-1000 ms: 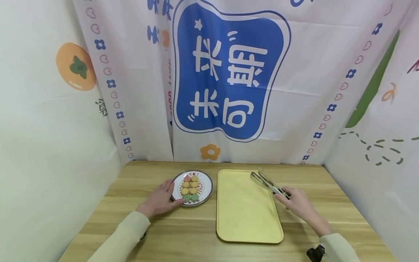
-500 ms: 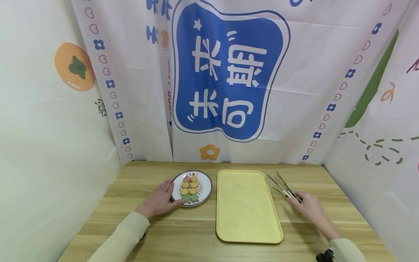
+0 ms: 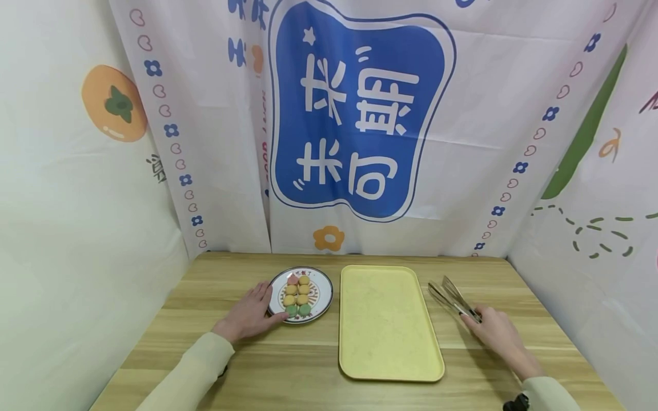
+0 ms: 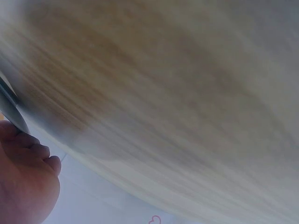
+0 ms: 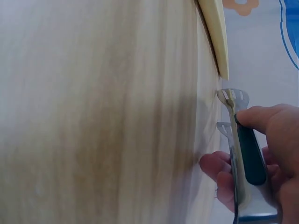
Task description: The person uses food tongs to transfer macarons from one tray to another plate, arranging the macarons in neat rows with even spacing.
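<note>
My left hand (image 3: 249, 315) grips the left rim of a white, dark-edged plate (image 3: 325, 294), thumb over its near side. On the plate lie two rows of small round cookie-like pieces (image 3: 290, 300), pink, yellow and green. In the left wrist view, the hand's curled fingers (image 4: 39, 151) meet the plate's edge (image 4: 13, 109). Right of the yellow tray (image 3: 388, 325), my right hand (image 3: 496, 334) holds metal food tongs (image 5: 252, 158) with dark grips. Their slotted tips stand apart with nothing between them, pointing away from me and somewhat left. The right thumb (image 5: 257, 116) presses a dark grip.
The yellow tray, with a low rim, lies flat between the plate and the right hand. Wood-grain tabletop (image 3: 288, 371) surrounds both. A printed white cloth (image 3: 473, 188) hangs behind the table's far edge, and more cloth hangs at both sides.
My right hand has drawn the tongs rightward and nearer to me, from over the tray's far right corner to beside the tray. The left hand, plate and tray stay put.
</note>
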`<state>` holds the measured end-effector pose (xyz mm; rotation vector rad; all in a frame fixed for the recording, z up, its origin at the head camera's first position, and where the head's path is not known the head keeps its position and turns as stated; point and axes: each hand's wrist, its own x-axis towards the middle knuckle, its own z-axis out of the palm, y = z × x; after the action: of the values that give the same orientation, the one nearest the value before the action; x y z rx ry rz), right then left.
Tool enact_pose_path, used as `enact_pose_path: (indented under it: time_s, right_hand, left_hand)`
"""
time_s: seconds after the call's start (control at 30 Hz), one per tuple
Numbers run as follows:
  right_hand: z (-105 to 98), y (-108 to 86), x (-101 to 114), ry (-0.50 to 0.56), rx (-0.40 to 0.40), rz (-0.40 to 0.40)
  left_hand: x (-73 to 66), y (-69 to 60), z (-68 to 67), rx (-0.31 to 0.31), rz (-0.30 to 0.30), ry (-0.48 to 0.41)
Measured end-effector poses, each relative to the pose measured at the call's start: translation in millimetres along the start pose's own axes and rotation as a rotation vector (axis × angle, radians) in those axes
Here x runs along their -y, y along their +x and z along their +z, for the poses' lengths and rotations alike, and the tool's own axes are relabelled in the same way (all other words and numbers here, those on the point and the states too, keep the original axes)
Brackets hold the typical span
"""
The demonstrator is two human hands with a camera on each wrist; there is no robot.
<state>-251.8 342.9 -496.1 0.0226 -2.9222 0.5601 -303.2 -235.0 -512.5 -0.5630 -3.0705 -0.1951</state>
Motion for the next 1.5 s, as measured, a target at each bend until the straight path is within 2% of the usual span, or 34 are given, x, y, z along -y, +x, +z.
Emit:
enact_pose_path:
  time_s: [0.27,0.43,0.97,1.17,1.33,1.5]
  right_hand:
    - [-4,-1.7,1,-0.063,0.053,-0.017]
    - [-5,-4.5,2,-0.065,0.097,0.000]
    - [-8,-4.1,5,-0.080,0.151,0.010]
    - [-13,-4.2,4,-0.099,0.149,0.006]
    - [-14,-6.0,3,-0.101,0.100,0.000]
    - [-12,-1.1,7,-0.050,0.028,-0.047]
  left_hand:
    - [0.4,-3.3,-2.5,0.005,-0.009,0.001]
    - [-1.0,-4.0,-4.2,0.015,-0.009,0.007]
    - [-1.8,-2.4,-7.2,0.009,-0.022,-0.005]
    - [-5.1,4.8,-20.7,0.006,-0.011,0.000]
    - [-8.8,13.9,-36.7,-0.026,0.052,0.039]
    - [-12.0,22.6,-50.9,-0.048,0.100,0.061]
